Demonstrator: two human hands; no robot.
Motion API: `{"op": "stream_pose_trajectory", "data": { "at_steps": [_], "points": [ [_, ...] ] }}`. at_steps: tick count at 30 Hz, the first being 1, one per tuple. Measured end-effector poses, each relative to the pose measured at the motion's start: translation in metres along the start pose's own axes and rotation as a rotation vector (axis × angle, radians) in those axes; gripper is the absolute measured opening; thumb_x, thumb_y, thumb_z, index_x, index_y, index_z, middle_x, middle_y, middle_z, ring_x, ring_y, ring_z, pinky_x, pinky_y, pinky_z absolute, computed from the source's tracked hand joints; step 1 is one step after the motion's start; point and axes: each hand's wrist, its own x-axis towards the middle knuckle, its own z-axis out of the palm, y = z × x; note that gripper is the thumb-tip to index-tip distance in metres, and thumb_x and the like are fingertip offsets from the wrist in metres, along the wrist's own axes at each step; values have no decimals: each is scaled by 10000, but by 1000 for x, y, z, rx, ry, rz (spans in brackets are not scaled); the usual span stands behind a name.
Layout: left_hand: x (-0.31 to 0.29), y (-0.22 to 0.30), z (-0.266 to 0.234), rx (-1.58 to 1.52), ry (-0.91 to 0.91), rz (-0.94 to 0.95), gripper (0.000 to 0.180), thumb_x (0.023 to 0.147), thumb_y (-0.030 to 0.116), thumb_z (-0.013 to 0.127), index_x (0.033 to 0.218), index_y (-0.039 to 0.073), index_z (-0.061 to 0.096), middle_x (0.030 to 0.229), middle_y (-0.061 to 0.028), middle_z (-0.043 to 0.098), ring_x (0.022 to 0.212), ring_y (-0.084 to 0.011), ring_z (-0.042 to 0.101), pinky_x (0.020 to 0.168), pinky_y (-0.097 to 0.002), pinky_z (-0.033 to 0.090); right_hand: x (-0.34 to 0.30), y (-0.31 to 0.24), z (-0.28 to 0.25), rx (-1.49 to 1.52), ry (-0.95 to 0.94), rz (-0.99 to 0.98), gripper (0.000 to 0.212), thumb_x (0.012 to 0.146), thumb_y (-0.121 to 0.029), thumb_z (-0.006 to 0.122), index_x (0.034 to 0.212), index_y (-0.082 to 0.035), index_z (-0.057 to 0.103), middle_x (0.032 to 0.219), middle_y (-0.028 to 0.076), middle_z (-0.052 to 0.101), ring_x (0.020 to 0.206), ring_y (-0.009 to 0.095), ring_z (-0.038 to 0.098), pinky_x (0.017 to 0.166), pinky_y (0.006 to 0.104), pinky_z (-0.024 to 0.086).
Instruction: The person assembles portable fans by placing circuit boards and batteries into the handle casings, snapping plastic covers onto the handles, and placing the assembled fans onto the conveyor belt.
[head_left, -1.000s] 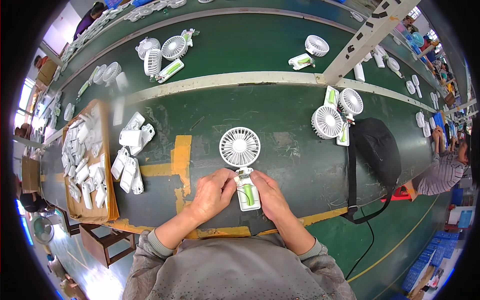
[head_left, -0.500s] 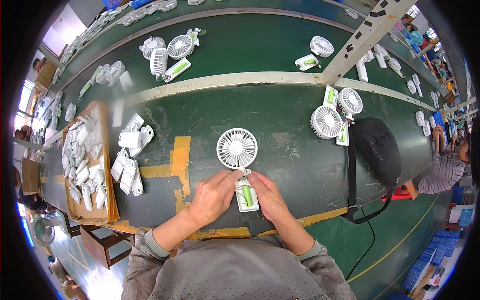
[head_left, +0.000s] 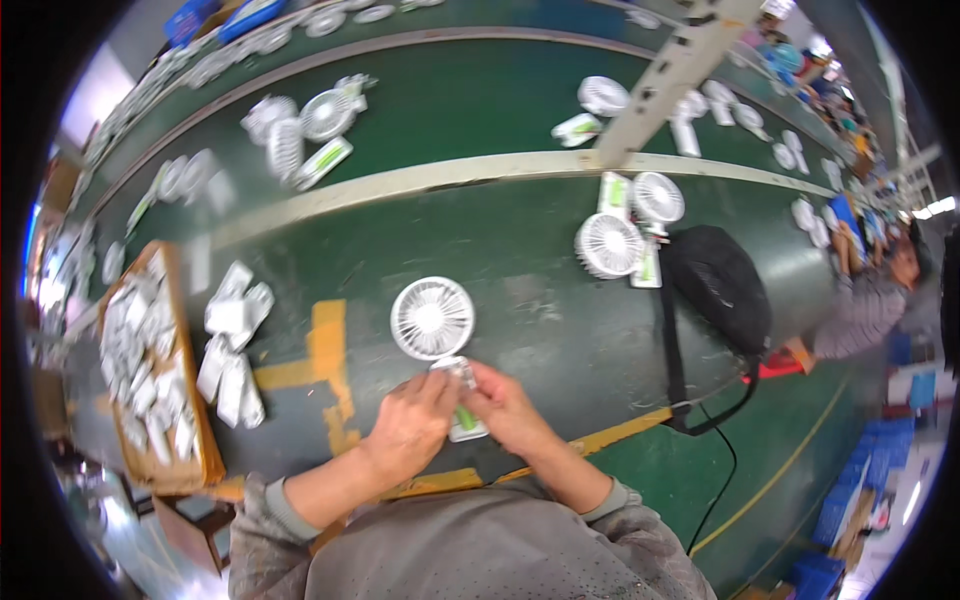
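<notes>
White fan (head_left: 432, 318) noted at near centre of bench (head_left: 520, 250), grille up. Its handle (head_left: 470, 435) is held at the far end by narrowed fingers of left hand (head_left: 410, 425) and right hand (head_left: 508, 410); exact fingertip contact cannot be told. Judged best: handle braced, light pressure applied, green cylinder (head_left: 465, 417) undisturbed.

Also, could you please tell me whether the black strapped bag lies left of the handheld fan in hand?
No, the black strapped bag lies to the right of the handheld fan, beyond the right hand.
</notes>
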Motion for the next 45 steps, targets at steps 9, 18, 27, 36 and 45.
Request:
{"op": "stream_pose_trajectory", "data": {
  "at_steps": [9,18,27,36,45],
  "points": [
    [-2,-3,2,-15,47,8,324,652,-18,540,971,-68,568,848,-144,535,773,-299,565,613,-386,491,2,3,1,117,-123,-28,311,920,-88,435,1212,-1,493,1053,20,570,925,70,522,796,232,443],
    [1,0,1,-55,100,8,311,697,-37,546,1005,-65,578,852,-153,549,724,-312,575,598,-394,484,8,13,-8,193,-59,62,290,935,-143,386,1137,4,533,963,24,586,831,71,541,717,235,460],
    [2,-1,-1,-194,124,-116,323,744,-64,525,1066,-44,532,842,-196,602,739,-370,598,626,-434,480,6,-3,1,-637,75,-116,262,873,-102,384,1065,40,493,836,176,594,762,250,567,718,382,445],
    [-1,-5,1,-237,161,-115,380,729,-92,541,1101,-29,501,849,-210,604,740,-375,603,645,-427,481,13,0,-7,-316,-27,26,300,929,-252,471,1044,20,523,861,68,596,821,130,543,717,289,443],
    [-20,-31,12,-201,313,144,219,675,-55,611,882,18,612,810,-115,612,666,-289,601,588,-368,495,19,14,-7,157,-46,148,250,936,-225,490,1027,-3,559,849,11,578,734,48,518,618,211,444]
  ]
}}
